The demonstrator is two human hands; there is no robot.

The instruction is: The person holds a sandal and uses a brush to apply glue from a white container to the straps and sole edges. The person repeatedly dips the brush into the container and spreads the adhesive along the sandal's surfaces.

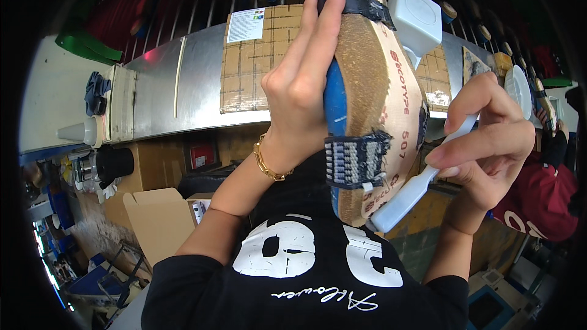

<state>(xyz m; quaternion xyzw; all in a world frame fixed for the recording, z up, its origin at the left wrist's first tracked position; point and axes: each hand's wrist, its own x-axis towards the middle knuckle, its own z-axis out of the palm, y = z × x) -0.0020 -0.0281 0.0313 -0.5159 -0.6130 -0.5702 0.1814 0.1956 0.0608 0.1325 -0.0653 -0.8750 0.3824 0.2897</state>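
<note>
Left hand [302, 79] is wrapped around the blue edge of a sandal [367, 95], fingers laid flat up its side, holding it upright in the air with the tan insole facing right. Right hand [486, 140] is pinched shut on the handle of a white brush [408, 192], just right of the sandal, the handle slanting down past its lower end.

The sandal looks light and fairly stiff through the sole, so my guess is that gripping the blue rim is the safe spot. The woven strap [353, 162] low on it and the dark strap [361, 5] near the top look soft and floppy, so not much to hold there.

A white box-shaped piece [417, 18] sits right behind the sandal's upper right. Beyond the sandal runs a metal counter [171, 88] with a taped cardboard sheet [254, 64] on it. Room looks open left of the sandal; to its right a person in a red sleeve [538, 201] is close.
</note>
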